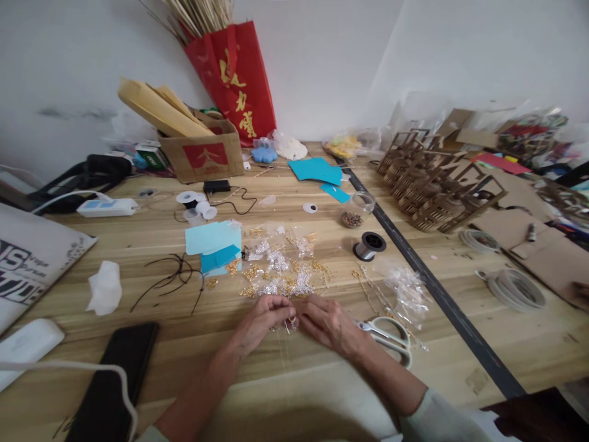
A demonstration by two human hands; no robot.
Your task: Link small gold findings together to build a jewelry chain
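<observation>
At the near middle of the wooden table, my left hand (265, 318) and my right hand (327, 320) meet with fingers bent inward. A small beaded piece (291, 323) sits at the left fingertips, pinched there, and a thin clear thread hangs below it. The right fingertips press close beside that piece; what they grip is hidden. Just beyond both hands lie piles of silver beads (301, 281) and gold beads (251, 290), some on small clear bags. White-handled scissors (391, 341) rest beside my right forearm, partly behind it.
A wire spool (369, 245) and a bead jar (352, 218) stand to the right. Blue cards (214, 238) and black cords (177, 276) lie left, with a black phone (115, 380) nearer. Wooden lantern-like frames (437, 184), a cardboard box (202, 153) and a red bag (234, 80) stand behind.
</observation>
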